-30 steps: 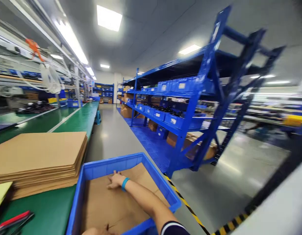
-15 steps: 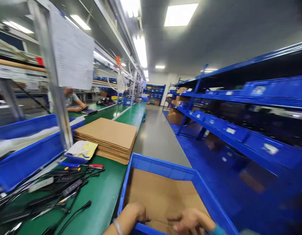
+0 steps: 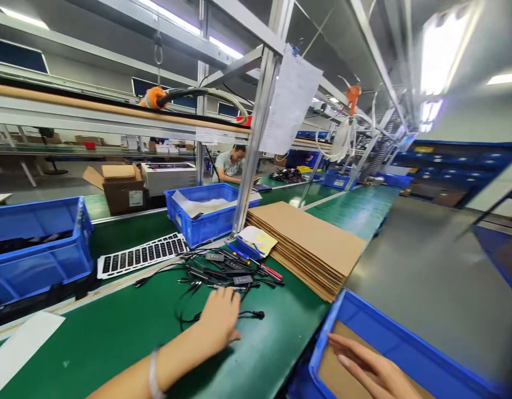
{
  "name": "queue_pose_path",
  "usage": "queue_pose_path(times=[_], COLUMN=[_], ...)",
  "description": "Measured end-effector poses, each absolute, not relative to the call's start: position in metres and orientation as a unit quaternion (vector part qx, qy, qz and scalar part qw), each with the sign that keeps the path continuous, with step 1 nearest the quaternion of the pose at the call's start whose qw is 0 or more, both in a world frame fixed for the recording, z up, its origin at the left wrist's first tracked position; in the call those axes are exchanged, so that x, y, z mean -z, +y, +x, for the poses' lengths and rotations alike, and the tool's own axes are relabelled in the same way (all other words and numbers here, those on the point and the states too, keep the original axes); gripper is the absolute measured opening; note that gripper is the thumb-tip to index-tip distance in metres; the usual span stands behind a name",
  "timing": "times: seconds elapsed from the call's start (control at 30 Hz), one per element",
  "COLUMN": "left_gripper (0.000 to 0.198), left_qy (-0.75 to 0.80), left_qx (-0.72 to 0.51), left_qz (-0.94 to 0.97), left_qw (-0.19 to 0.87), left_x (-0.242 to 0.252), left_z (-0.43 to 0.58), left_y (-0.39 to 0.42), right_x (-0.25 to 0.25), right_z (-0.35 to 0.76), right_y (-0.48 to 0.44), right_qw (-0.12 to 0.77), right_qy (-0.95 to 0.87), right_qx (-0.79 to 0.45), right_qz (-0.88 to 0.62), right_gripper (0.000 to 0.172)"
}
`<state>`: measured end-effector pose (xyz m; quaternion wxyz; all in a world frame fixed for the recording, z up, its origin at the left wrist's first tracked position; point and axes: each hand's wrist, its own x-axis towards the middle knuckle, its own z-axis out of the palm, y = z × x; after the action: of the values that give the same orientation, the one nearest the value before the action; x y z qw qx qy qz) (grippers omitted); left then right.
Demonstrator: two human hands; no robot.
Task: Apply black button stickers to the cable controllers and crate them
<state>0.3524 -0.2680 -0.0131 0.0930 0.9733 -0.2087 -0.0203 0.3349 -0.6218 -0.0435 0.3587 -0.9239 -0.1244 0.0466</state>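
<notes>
My left hand point(image 3: 220, 317) is over the green bench point(image 3: 156, 332), at the near edge of a pile of black cables point(image 3: 226, 271) with small grey controller boxes. Its thumb stands apart from the fingers, which point toward the pile; the fingertips are partly hidden. One cable end with a black plug point(image 3: 258, 315) lies beside this hand. My right hand point(image 3: 374, 368) hangs over the blue crate point(image 3: 389, 327) at the bench's side, fingers stretched out and holding nothing. Brown cardboard point(image 3: 343, 363) lines the crate's bottom.
Flat cardboard sheets point(image 3: 310, 233) are stacked beyond the cables, next to a small blue tray point(image 3: 250, 247). Blue bins point(image 3: 210, 221) and a label sheet point(image 3: 143, 255) lie left, behind a metal post point(image 3: 256, 127). Across the bench sits another person point(image 3: 229, 166).
The view has swung left toward the bench. My left hand has left the cardboard in the crate and reached over to the cables. My right hand has stayed over the crate.
</notes>
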Motion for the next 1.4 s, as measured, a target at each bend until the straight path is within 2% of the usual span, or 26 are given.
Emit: queue_pose_path(times=[0.03, 0.07, 0.17, 0.23, 0.47, 0.57, 0.67, 0.83, 1.13, 1.3, 1.4], left_gripper=[0.076, 0.074, 0.047, 0.039, 0.045, 0.048, 0.049, 0.047, 0.039, 0.032, 0.03], left_qy=[-0.19, -0.184, -0.198, -0.212, -0.154, -0.145, -0.187, -0.24, -0.231, -0.226, -0.24], left_qx=[0.027, 0.035, 0.05, 0.051, 0.046, 0.031, 0.011, 0.0, 0.002, -0.016, 0.009], left_qz=[0.978, 0.979, 0.975, 0.971, 0.986, 0.986, 0.973, 0.952, 0.938, 0.938, 0.934], left_qw=[0.083, 0.079, 0.085, 0.093, 0.032, 0.075, 0.135, 0.192, 0.257, 0.262, 0.263], left_x=[0.016, 0.02, 0.031, 0.037, 0.049, 0.051, 0.053, 0.058, 0.066, 0.069, 0.07], left_z=[0.348, 0.342, 0.321, 0.306, 0.281, 0.277, 0.272, 0.265, 0.267, 0.269, 0.27], left_y=[-0.244, -0.225, -0.188, -0.177, -0.142, -0.125, -0.117, -0.121, -0.118, -0.117, -0.117], right_x=[0.034, 0.027, 0.018, 0.022, 0.053, 0.06, 0.06, 0.06, 0.092, 0.078, 0.064], right_z=[0.343, 0.351, 0.378, 0.396, 0.453, 0.466, 0.469, 0.452, 0.402, 0.374, 0.378], right_y=[-0.587, -0.554, -0.469, -0.426, -0.319, -0.29, -0.278, -0.289, -0.322, -0.313, -0.297], right_qw=[0.369, 0.371, 0.344, 0.292, 0.19, 0.158, 0.14, 0.145, 0.185, 0.246, 0.271], right_qy=[-0.163, -0.207, -0.33, -0.375, -0.377, -0.367, -0.38, -0.39, -0.404, -0.429, -0.454], right_qx=[-0.052, -0.054, -0.042, -0.019, 0.057, 0.083, 0.105, 0.123, 0.057, -0.023, -0.063], right_qz=[-0.914, -0.904, -0.878, -0.88, -0.905, -0.913, -0.908, -0.901, -0.894, -0.869, -0.847], right_gripper=[0.051, 0.047, 0.035, 0.03, 0.031, 0.026, 0.012, 0.024, 0.021, 0.014, 0.018])
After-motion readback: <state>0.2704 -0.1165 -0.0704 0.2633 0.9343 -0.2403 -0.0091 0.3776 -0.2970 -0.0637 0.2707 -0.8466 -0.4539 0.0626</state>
